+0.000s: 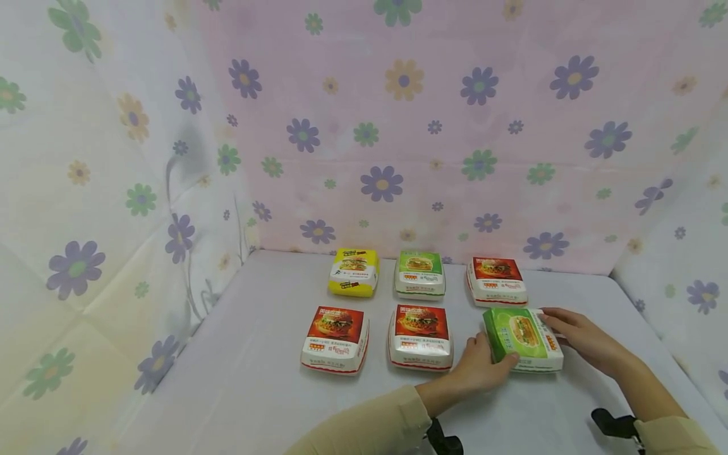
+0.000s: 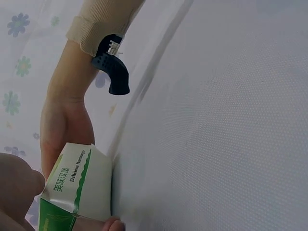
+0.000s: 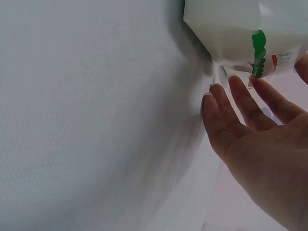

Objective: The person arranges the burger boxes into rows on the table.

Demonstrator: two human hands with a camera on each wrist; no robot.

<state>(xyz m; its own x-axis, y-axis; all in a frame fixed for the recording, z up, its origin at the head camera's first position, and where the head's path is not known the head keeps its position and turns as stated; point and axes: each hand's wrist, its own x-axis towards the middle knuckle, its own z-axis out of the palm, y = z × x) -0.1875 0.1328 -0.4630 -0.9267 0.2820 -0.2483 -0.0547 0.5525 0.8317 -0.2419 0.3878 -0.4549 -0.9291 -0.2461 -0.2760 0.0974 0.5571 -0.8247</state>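
Note:
A green-and-white hamburger box [image 1: 523,338] sits at the front right, turned at an angle to the others. My left hand [image 1: 478,366] grips its near left corner, thumb on top and fingers along the side. In the left wrist view the box's white side [image 2: 94,185] shows printed lettering. My right hand [image 1: 588,341] touches the box's right end with mostly straight fingers. From the right wrist, its fingertips [image 3: 233,79] lie at the box's corner, some of them apart from it. Left of the box stands a red-and-white hamburger box [image 1: 421,335].
Another red-and-white box [image 1: 335,338] stands front left. Behind are a yellow box [image 1: 354,272], a green-and-white box [image 1: 419,275] and a red-and-white box [image 1: 497,280]. Flowered cloth walls [image 1: 381,139] enclose the white table [image 1: 244,392].

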